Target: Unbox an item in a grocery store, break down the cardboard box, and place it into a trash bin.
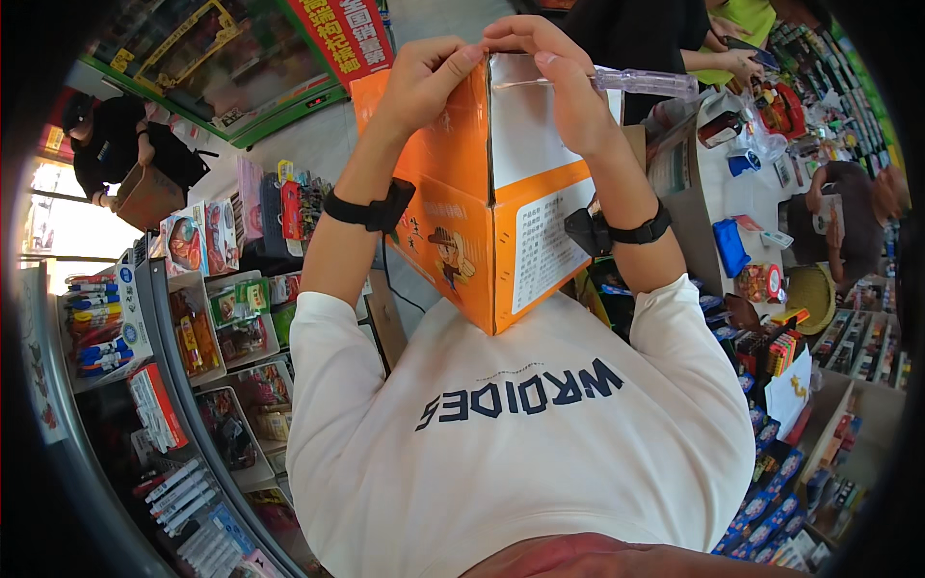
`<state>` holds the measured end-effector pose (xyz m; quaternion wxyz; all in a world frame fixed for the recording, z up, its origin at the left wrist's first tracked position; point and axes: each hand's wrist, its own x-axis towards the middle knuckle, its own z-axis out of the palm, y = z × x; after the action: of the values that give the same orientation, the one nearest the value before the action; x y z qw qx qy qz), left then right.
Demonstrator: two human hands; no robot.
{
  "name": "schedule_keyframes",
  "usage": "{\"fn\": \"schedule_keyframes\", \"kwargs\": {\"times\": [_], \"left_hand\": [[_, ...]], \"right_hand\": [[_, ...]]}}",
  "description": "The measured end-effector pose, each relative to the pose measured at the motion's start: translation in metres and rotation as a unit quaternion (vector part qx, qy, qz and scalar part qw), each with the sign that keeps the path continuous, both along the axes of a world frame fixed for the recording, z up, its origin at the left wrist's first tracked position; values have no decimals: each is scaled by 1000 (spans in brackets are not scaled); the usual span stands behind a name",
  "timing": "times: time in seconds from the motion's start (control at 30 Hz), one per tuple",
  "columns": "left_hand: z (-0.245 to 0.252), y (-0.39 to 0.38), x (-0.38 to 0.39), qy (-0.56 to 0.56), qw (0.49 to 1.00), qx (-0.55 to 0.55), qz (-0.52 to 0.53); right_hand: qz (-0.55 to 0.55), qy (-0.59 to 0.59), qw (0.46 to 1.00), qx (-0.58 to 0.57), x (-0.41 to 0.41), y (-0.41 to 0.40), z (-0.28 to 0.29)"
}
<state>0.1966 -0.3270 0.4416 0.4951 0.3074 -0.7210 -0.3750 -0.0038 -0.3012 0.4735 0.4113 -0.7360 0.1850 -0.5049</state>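
An orange cardboard carton [441, 166] leans against my white shirt, one corner edge towards me. Its left side bears a cartoon figure, and a white label with writing covers part of the right side. My left hand [426, 85] grips the carton's far end, thumb along the corner edge. In my right hand [571, 90] is a screwdriver [647, 82] with a clear purplish handle pointing right. Its thin shaft runs left across the carton's white panel towards the corner edge. My right fingers arch over that far end, close to my left thumb; the tip cannot be made out.
A shelf with pen boxes [108, 325] and bins of small packets [242, 318] stands at left. To the right is a counter [708, 188] with bottles and jars. One person [123, 152] holds a brown box at far left; other people are at right.
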Motion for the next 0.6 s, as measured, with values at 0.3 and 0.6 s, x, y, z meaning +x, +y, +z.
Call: {"fn": "schedule_keyframes", "kwargs": {"times": [0.3,0.6], "left_hand": [[-20,-8,-9,9,1000,-7,-11],[-23,-7,-7,-22,998,43,-28]], "right_hand": [[-80,104,985,-115,-5,-8,-16],[-77,114,988,-76,-18,2,7]]}}
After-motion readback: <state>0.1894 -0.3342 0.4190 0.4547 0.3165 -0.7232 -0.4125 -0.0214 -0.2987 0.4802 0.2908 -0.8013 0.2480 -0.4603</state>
